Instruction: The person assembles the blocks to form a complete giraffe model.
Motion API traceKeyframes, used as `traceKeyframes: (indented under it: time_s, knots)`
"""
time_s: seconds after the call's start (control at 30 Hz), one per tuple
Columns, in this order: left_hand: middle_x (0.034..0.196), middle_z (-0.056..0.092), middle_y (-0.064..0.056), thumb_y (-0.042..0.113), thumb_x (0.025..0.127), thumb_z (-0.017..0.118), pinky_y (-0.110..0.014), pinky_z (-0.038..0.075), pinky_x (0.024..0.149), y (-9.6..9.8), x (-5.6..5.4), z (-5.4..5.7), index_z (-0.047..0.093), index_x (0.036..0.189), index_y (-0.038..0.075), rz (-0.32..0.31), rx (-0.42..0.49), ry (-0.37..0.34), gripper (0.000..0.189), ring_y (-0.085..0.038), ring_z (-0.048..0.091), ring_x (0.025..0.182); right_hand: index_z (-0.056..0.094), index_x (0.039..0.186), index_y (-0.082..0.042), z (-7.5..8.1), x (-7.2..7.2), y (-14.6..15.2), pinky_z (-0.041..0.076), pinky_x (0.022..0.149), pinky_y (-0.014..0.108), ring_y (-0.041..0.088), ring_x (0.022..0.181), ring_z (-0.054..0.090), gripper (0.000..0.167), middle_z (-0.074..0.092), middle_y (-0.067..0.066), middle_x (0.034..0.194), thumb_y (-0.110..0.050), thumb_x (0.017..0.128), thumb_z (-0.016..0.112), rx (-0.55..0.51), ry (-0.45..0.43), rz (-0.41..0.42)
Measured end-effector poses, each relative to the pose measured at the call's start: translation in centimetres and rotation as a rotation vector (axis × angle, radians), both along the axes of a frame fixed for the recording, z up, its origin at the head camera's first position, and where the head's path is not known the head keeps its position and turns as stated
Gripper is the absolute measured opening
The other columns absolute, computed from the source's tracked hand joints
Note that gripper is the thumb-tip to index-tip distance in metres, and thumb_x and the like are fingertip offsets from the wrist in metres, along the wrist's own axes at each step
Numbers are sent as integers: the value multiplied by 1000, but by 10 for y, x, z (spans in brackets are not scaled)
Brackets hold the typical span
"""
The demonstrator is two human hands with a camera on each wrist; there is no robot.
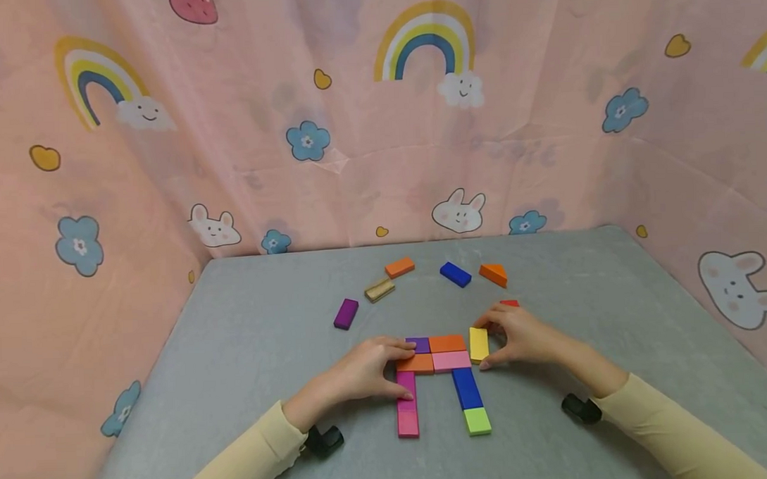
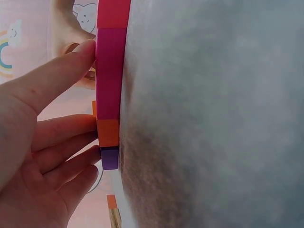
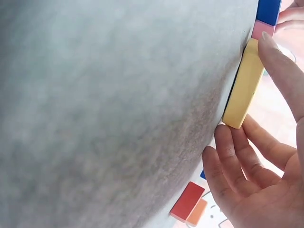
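A flat arrangement of coloured blocks lies on the grey table. Its top has a purple block (image 1: 419, 345), two orange blocks and a pink block (image 1: 452, 361). Down the left runs a magenta block (image 2: 110, 73) with a pink-red one below; down the right, a blue block (image 1: 467, 388) and a lime block (image 1: 477, 421). My left hand (image 1: 365, 370) rests its thumb on the magenta block and its fingertips by the orange and purple blocks. With thumb and fingers at opposite ends, my right hand (image 1: 520, 335) pinches a yellow block (image 3: 244, 85) beside the top right.
Beyond the arrangement lie a dark purple block (image 1: 346, 314), a wooden-gold block (image 1: 379, 290), an orange block (image 1: 400, 268), a blue block (image 1: 455, 274) and an orange triangular block (image 1: 494, 274). A red block (image 3: 188, 201) is partly hidden behind my right hand in the head view.
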State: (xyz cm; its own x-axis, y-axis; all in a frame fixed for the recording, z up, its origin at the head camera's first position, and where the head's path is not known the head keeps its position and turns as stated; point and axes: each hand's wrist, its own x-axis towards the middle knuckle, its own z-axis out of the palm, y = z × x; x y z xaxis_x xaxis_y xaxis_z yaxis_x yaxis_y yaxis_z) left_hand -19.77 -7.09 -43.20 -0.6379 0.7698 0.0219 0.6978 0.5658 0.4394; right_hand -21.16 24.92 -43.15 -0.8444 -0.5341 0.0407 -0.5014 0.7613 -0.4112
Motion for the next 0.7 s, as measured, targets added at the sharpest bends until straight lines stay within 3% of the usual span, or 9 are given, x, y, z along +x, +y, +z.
traceKeyframes:
  time_s: [0.7]
  knots:
    - [137, 55, 3, 45, 76, 77, -34, 41, 106, -1, 1, 0, 61, 129, 12, 0, 2, 5, 64, -16, 49, 128, 62, 110, -13, -2, -1, -2, 52, 81, 30, 10, 90, 54, 62, 57, -6, 100, -55, 67, 79, 10, -61, 19]
